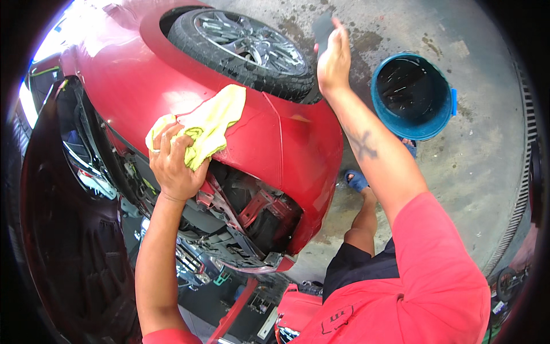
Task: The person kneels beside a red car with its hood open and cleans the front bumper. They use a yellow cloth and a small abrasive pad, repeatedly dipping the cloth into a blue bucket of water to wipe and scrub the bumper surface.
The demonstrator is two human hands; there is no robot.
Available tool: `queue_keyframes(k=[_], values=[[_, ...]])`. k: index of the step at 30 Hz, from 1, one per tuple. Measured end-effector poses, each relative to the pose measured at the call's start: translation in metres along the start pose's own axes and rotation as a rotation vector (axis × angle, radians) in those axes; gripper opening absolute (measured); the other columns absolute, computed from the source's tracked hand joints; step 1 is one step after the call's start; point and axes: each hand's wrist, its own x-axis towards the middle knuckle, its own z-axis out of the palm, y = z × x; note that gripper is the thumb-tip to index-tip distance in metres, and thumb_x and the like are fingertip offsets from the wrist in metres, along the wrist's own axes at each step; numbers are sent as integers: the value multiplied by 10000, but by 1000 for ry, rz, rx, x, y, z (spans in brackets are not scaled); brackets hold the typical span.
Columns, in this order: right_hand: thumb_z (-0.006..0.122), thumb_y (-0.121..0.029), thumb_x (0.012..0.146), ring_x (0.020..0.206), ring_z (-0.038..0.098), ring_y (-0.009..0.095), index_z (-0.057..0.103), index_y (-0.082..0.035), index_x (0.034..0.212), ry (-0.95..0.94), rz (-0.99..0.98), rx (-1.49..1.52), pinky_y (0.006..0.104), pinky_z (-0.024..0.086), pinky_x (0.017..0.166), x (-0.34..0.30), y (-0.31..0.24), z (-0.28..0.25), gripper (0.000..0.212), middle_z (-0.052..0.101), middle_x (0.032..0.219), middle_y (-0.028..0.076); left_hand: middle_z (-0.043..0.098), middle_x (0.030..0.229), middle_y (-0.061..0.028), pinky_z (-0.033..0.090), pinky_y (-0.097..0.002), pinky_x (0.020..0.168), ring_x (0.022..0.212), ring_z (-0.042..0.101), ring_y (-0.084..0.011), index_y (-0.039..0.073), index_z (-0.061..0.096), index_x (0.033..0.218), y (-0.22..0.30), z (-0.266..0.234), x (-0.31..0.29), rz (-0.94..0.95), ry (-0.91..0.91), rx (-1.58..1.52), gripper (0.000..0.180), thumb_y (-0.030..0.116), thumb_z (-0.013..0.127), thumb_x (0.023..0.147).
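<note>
My left hand point(179, 166) is closed round a bunched yellow-green cloth point(220, 117), which lies against the red front fender point(252, 140) of a car. One loose end of the cloth spreads over the paint toward the wheel arch. Wet streaks show on the paint around it. Out beyond the car's wheel point(246, 49), my right hand point(336, 60) holds a thin, flat dark grey sheet point(323, 33) that looks like sandpaper. Thumb and fingers grip it above the wet floor, apart from the car.
A blue bucket point(382, 110) with dark contents stands on the concrete floor, right of my right forearm. Below the fender gapes an open headlight cavity point(260, 212) with exposed metal. The raised dark hood point(74, 241) fills the left side. My sandalled foot point(357, 180) is beside the bumper.
</note>
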Motion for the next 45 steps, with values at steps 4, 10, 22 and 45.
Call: queue_keyframes(k=[4,10,22,45], values=[[346,-368,1182,973,554,177,491,-42,1542,6,-226,-145,348,489,952,14,53,42,506,617,1224,97,680,1193,-152,479,-539,1018,1206,630,-426,85,633,985,4,10,22,37,41,-35,385,272,847,725],[342,-305,1175,1578,321,383,338,-27,1645,-338,-82,-304,427,238,1298,-48,74,66,546,371,1687,214,685,1170,-142,491,-536,998,1188,647,-426,105,629,961,-6,12,7,13,17,-76,374,250,846,692],[313,-306,1177,1588,304,399,325,-5,1644,-332,-199,-273,425,210,1311,-29,74,67,556,347,1697,231,688,1171,-138,484,-545,1014,1205,641,-429,109,620,953,-2,10,17,30,11,-108,379,258,842,685],[519,-216,1089,1618,175,486,218,39,1670,-893,104,-711,625,134,1292,-313,-72,-114,702,188,1737,303,672,1207,-174,477,-542,1023,1209,621,-440,81,617,1018,1,3,7,31,11,-12,400,246,835,726]])
